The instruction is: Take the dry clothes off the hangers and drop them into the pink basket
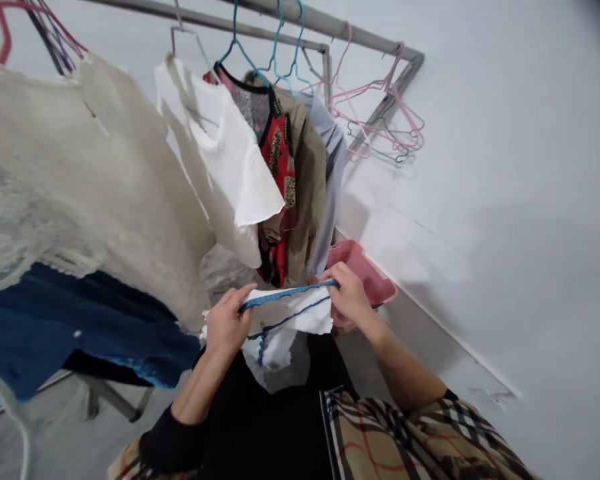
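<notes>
A white cloth garment with blue trim (305, 319) is stretched between my two hands, in front of my lap. My left hand (229, 321) pinches its blue-edged top at the left end. At the right end, my right hand (349, 293) grips the same edge, fingers closed over it. The lower part of the garment hangs in loose folds, with a wavy blue strip down one side. What kind of garment it is, I cannot tell.
Shirts on hangers, among them a white top (220, 140) and a beige lace garment (105, 147), hang from a metal rack (320, 23). Empty pink hangers (365, 90) dangle at its end. A pink basket (367, 267) stands by the wall, behind my right hand.
</notes>
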Motion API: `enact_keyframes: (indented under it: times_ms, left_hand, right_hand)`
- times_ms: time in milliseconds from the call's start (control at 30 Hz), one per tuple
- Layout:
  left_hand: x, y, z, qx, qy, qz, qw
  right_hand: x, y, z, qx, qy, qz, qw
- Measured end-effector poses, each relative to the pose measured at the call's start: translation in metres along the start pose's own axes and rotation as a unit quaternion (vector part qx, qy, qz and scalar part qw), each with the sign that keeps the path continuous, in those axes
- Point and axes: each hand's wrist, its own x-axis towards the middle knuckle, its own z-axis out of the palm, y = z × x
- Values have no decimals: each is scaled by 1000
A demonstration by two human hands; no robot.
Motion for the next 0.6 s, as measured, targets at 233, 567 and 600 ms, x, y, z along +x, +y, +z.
enact_keyframes:
  times_ms: [233, 567, 600]
  left_hand:
    - [11, 0, 7, -150, -92, -73, 982]
    - [1, 6, 39, -318, -171, -172, 917]
    - [-1, 4, 41, -308, -168, -170, 921]
  right_hand:
    - [39, -4, -57, 55, -170, -90, 980]
    - [236, 43, -126, -143, 254, -55, 955]
    - [252, 44, -127, -154, 249, -58, 954]
